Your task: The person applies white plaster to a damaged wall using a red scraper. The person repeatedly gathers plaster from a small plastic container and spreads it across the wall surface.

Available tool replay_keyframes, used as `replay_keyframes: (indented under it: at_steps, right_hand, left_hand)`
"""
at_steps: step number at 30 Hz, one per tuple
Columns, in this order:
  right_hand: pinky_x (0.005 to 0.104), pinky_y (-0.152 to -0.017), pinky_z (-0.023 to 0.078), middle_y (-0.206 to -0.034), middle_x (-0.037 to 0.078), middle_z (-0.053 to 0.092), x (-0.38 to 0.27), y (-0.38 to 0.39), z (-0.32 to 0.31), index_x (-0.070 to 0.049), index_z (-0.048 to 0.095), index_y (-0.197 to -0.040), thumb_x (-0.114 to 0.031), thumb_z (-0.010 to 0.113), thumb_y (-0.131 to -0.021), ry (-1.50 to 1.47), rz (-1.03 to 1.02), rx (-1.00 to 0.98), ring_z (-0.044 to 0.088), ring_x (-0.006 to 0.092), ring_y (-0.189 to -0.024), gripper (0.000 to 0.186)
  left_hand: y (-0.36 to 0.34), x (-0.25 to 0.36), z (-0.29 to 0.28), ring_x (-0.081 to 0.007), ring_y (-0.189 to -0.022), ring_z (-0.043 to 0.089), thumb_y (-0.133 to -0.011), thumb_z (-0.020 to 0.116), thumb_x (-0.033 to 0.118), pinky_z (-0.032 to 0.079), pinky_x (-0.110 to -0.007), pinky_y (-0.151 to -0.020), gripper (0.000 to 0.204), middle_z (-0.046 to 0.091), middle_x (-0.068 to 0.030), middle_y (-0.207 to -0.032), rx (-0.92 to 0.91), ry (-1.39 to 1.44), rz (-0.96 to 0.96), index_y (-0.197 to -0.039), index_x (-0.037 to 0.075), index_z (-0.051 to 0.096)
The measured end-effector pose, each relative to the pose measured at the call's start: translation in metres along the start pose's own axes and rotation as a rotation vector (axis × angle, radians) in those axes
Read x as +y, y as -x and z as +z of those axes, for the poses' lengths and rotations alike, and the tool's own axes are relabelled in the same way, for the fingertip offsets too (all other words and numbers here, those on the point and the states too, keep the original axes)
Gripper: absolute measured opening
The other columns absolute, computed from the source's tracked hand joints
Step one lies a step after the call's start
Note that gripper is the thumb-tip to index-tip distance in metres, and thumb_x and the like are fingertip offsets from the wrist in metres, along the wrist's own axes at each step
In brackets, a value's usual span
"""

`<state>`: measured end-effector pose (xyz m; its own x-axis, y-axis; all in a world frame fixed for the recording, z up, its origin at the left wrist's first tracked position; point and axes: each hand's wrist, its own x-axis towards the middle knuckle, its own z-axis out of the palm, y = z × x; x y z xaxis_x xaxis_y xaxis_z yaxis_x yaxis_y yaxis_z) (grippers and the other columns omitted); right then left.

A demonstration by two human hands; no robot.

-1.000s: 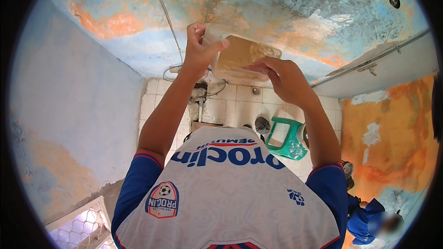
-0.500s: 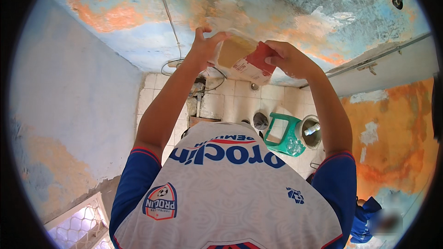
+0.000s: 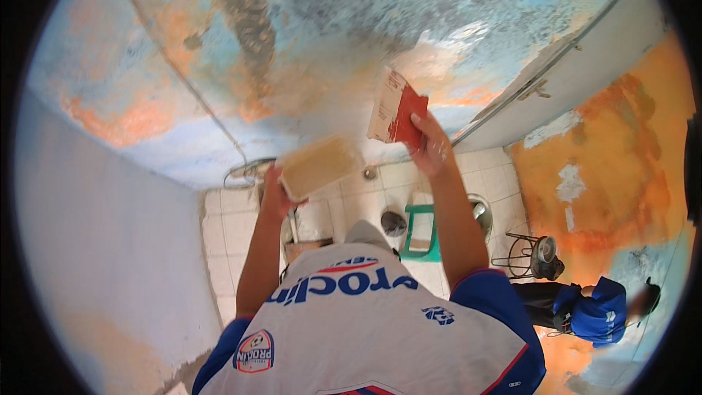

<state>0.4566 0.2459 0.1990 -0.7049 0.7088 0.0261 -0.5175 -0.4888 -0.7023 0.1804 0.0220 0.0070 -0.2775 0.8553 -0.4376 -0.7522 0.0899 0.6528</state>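
Note:
My left hand point(image 3: 273, 194) grips the near end of a shallow rectangular tray point(image 3: 319, 166) filled with tan paste, held out level in front of my chest. My right hand point(image 3: 431, 148) is raised higher and to the right, closed on a flat red sheet with a pale back point(image 3: 395, 107). The sheet stands upright close to the wall of peeling blue and orange paint point(image 3: 314, 36); whether it touches the wall I cannot tell. The two hands are apart, the tray lower than the sheet.
Below lies a white tiled floor point(image 3: 227, 223) with a green stool point(image 3: 423, 230), a metal pot point(image 3: 480, 209) and a wire stand point(image 3: 536, 259). A blue cloth bundle point(image 3: 597, 311) lies at the right. A thin cable point(image 3: 179, 77) runs down the wall; a white door point(image 3: 585, 51) is right.
The hands, together at the tray before, have parted. My right hand lifted the red sheet up and right toward the wall; my left hand brought the tray down and left.

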Motion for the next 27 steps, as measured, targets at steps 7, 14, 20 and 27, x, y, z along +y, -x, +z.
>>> replay_keyframes:
  at_steps: [7,14,20,27]
  right_hand:
    - [0.0306,-0.082,0.06,-0.126,0.007,0.065,-0.072,-0.033,-0.015,-0.005,0.051,-0.134,-0.016,0.061,-0.098,-0.076,-0.289,0.188,0.067,0.0175,-0.107,0.039]
    - [0.0315,-0.093,0.051,-0.122,0.01,0.065,-0.217,-0.098,0.063,0.003,0.056,-0.13,-0.013,0.059,-0.101,0.395,-0.912,0.167,0.064,0.0159,-0.107,0.033]
    - [0.033,-0.086,0.053,-0.11,0.015,0.072,-0.311,-0.159,0.117,0.002,0.065,-0.125,-0.005,0.056,-0.096,1.231,-1.444,0.533,0.069,0.0234,-0.101,0.031]
    - [0.0341,-0.065,0.056,-0.118,0.016,0.072,-0.335,-0.232,0.113,-0.003,0.065,-0.131,-0.003,0.059,-0.094,1.557,-1.863,0.74,0.073,0.0257,-0.082,0.037]
  left_hand:
    - [-0.012,-0.056,-0.015,-0.0435,-0.137,0.042,-0.089,0.051,0.065,0.044,-0.073,-0.095,0.081,0.031,-0.0182,-0.156,0.041,0.145,-0.124,-0.154,0.02,0.034]
    - [-0.022,-0.075,-0.011,-0.0477,-0.139,0.034,-0.083,0.06,0.063,0.039,-0.075,-0.098,0.092,0.017,-0.018,-0.16,0.381,0.071,-0.102,-0.157,0.028,0.018]
    - [-0.047,-0.076,-0.063,-0.0433,-0.136,0.033,-0.079,0.062,0.059,0.036,-0.071,-0.1,0.088,0.023,-0.0119,-0.156,0.413,0.181,-0.031,-0.153,0.027,0.025]
    - [-0.044,-0.023,-0.07,-0.0403,-0.139,0.033,-0.082,0.054,0.061,0.034,-0.068,-0.101,0.082,0.028,-0.0109,-0.157,0.369,0.086,-0.104,-0.152,0.025,0.032]
